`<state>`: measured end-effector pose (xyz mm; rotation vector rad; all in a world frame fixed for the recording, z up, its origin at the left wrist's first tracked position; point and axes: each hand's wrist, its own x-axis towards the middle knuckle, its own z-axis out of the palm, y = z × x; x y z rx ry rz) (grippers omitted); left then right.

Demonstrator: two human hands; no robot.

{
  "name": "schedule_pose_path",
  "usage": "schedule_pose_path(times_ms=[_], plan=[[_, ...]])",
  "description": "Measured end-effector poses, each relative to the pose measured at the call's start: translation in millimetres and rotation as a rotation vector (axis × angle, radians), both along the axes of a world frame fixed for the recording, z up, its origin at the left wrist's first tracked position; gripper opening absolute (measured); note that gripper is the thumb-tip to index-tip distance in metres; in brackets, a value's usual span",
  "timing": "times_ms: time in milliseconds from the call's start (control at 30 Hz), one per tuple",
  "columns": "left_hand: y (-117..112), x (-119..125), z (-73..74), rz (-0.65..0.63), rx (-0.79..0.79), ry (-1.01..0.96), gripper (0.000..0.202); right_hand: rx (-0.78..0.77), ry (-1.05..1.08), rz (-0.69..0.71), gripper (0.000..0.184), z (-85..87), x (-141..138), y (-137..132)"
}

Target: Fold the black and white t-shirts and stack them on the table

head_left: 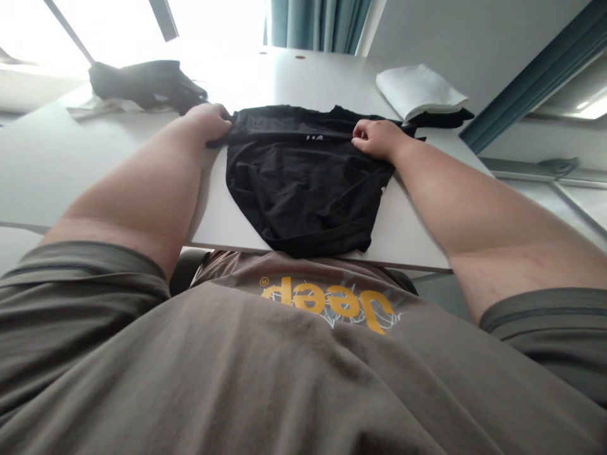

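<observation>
A black T-shirt (303,189) with a small white print near its top lies spread on the white table (218,218), its lower end reaching the near edge. Around its upper left side, at the sleeve, the fingers of my left hand (211,122) are closed on the cloth. My right hand (377,139) is on the upper right part of the shirt, fingers curled in a pinch against the fabric. Folds and wrinkles run across the middle and lower part of the shirt.
At the back right stands a folded stack with white cloth (420,88) on top and black cloth (441,118) beneath. A loose heap of dark clothing (147,82) lies back left, over some pale cloth (102,107). Blue-grey curtains (317,25) hang beyond the table.
</observation>
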<state>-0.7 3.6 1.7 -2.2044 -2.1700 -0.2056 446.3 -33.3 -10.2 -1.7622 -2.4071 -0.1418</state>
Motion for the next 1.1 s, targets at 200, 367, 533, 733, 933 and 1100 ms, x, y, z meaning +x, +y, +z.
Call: schedule_pose_path(times_ms=[200,367,533,733,933,1100], plan=[[-0.9,0.5,-0.1,0.014,0.001,-0.006,0.062,-0.005,-0.001,-0.003,0.033,0.7,0.1,-1.3],[-2.0,0.6,0.8,0.020,-0.010,-0.047,0.063,0.003,-0.003,0.001,0.032,1.0,-0.1,-1.9],[-1.7,-0.5,0.3,0.021,-0.007,-0.034,0.063,0.000,0.001,0.003,0.031,0.6,0.8,-0.4],[0.9,-1.7,-1.5,0.029,0.001,-0.016,0.061,0.005,-0.007,0.010,0.033,-0.8,2.2,1.7],[-1.2,0.4,0.0,0.014,-0.002,-0.019,0.057,0.004,-0.007,-0.001,0.032,-0.4,0.6,0.4],[-1.5,0.4,0.1,0.018,0.008,0.009,0.057,-0.002,0.002,-0.001,0.033,0.5,-0.4,-0.5]])
